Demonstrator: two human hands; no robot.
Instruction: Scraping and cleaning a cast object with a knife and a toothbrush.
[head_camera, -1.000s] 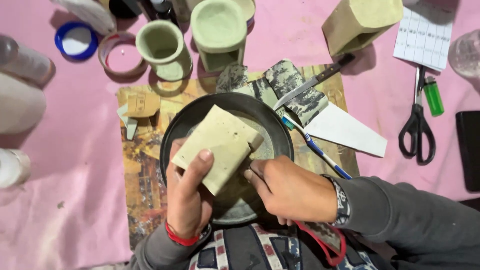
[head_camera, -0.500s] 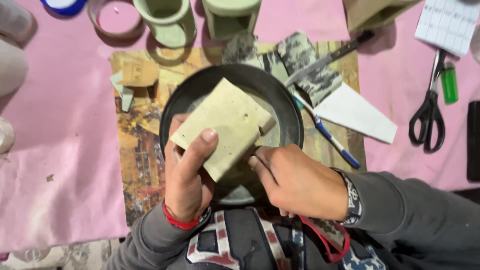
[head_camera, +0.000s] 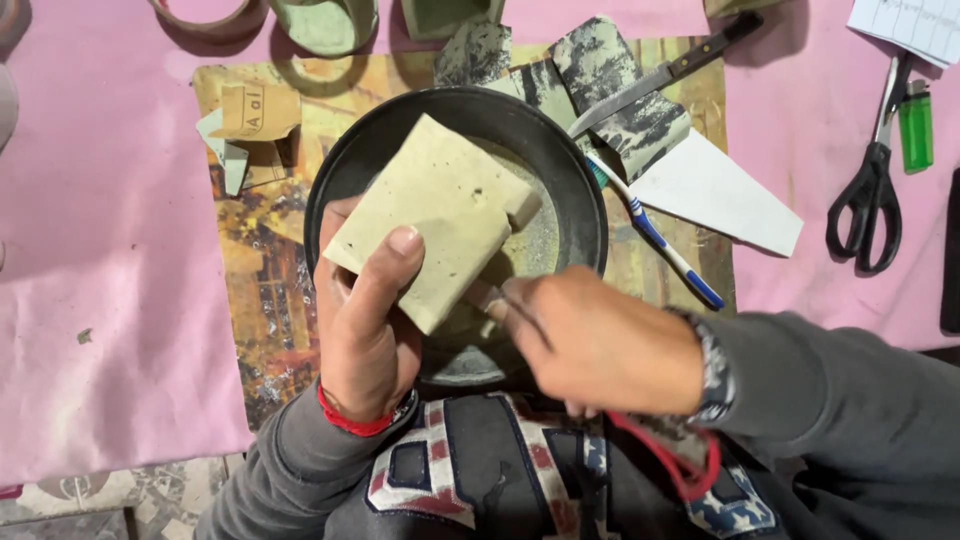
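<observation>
Your work sits on a pink tablecloth (head_camera: 120, 260), with a printed mat (head_camera: 270, 300) under a black round pan (head_camera: 575, 200) that already holds a layer of pale grey-green dust, so a fair amount of material seems to have come off. Over the pan, your left hand (head_camera: 365, 320) grips a pale green slab (head_camera: 435, 215) from below, thumb pressed on its upper face, tilted toward you. Its broad face looks flat and even, and one notch shows at its right edge; the lower edge appears to be the part in hand, so the shaping looks well along but not finished. Your right hand (head_camera: 600, 340) is closed and blurred at that lower edge; what it grasps I cannot tell. Well apart to the right lie black scissors (head_camera: 870, 190), a knife (head_camera: 660, 80), a blue and white toothbrush (head_camera: 660, 235) and a green lighter (head_camera: 915, 125), all untouched.
</observation>
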